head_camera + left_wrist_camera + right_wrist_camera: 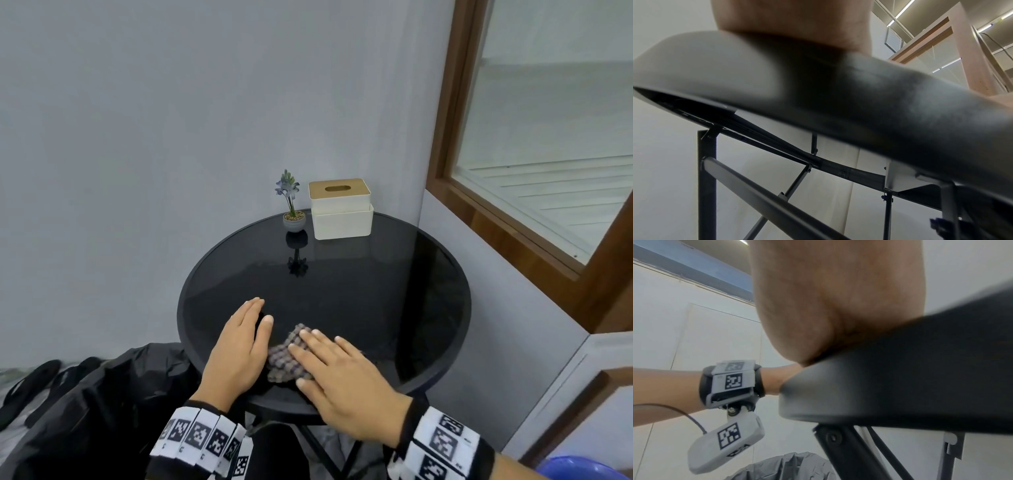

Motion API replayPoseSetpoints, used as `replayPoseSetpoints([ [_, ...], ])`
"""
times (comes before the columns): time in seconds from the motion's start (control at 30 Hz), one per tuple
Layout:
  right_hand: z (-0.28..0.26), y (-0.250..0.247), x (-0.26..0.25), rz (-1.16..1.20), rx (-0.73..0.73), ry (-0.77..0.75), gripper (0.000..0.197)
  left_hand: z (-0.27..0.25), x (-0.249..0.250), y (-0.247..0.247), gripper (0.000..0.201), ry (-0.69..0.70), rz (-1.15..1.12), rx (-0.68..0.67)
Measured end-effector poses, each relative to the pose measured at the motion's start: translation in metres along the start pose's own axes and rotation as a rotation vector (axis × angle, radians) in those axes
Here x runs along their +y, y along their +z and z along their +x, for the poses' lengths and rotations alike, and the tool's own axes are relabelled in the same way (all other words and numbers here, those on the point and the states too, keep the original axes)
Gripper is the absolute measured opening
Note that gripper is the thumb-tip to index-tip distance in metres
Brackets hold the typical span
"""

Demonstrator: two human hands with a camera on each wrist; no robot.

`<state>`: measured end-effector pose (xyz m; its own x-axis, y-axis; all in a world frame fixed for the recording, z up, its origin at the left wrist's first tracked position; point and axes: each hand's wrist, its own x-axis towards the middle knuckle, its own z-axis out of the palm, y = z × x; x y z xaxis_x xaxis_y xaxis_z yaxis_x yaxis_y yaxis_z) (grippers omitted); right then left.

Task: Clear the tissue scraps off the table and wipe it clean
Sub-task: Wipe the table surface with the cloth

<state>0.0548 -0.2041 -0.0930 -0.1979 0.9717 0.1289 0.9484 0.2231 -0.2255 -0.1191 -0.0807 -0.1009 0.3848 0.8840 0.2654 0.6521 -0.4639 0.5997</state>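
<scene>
A round black glass table (394, 294) fills the middle of the head view. A checked grey-brown cloth (286, 358) lies near its front edge. My right hand (337, 373) presses flat on the cloth, fingers straight and spread. My left hand (239, 346) rests flat on the glass just left of the cloth, fingers straight. No tissue scraps show on the tabletop. In the wrist views only the heel of each hand, left (793, 22) and right (838, 296), shows above the table rim (859, 100); the fingers are hidden.
A small potted blue flower (293, 205) and a white tissue box with a wooden lid (340, 209) stand at the table's far edge. A bin with a black bag (113, 404) sits at the left below the table. A wood-framed window (534, 137) is at the right.
</scene>
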Motion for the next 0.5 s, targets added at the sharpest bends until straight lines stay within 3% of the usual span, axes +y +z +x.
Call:
replayPoseSetpoints([
  [0.03, -0.008, -0.002, 0.005, 0.016, -0.04, 0.007, 0.057, -0.001, 0.001, -0.001, 0.052, -0.003, -0.002, 0.004],
  [0.1, -0.024, -0.008, 0.017, -0.031, 0.011, 0.05, 0.056, -0.003, 0.004, -0.003, 0.052, -0.01, -0.008, 0.011],
  [0.2, -0.043, -0.01, 0.033, -0.101, 0.061, 0.265, 0.054, -0.007, 0.009, -0.003, 0.052, -0.018, -0.02, 0.023],
  [0.3, -0.042, -0.01, 0.022, -0.094, 0.075, 0.38, 0.055, -0.01, 0.012, -0.002, 0.052, -0.017, -0.036, 0.051],
  [0.37, -0.033, -0.005, 0.003, -0.127, 0.12, 0.358, 0.055, -0.011, 0.013, -0.003, 0.052, -0.021, -0.044, 0.057],
  [0.5, -0.017, 0.007, -0.038, -0.087, 0.125, 0.133, 0.051, -0.012, 0.01, -0.005, 0.053, -0.024, -0.078, 0.054],
])
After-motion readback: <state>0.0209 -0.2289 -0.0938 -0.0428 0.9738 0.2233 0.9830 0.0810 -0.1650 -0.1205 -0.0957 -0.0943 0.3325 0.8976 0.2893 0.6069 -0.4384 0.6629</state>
